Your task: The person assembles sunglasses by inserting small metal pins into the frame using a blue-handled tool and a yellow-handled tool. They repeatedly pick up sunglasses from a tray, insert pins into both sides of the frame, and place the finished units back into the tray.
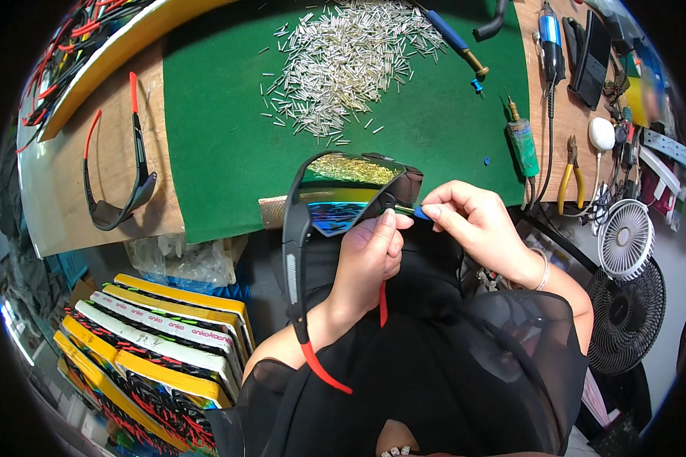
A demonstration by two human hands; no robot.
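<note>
My left hand (367, 255) is closed on a pair of wraparound sunglasses (296, 221), near the hinge on its right side. They have a black frame, a mirrored lens and red temple tips. One temple hangs past my left forearm; the other is mostly hidden behind my left hand. In my right hand (469, 221), thumb and fingers pinch a small blue-ended tool (419, 213) with a thin metal shaft. Its shaft points at the hinge area, and its tip is hidden by my left fingers.
A heap of small metal pins (343, 68) lies on the green mat (221, 145). Other sunglasses (122, 213) lie at left. Blue-handled tool (446, 30), blue push pin (477, 86), green-handled tool (523, 145), yellow pliers (570, 175) and fans (625, 238) are at right. Boxes (160, 327) stand lower left.
</note>
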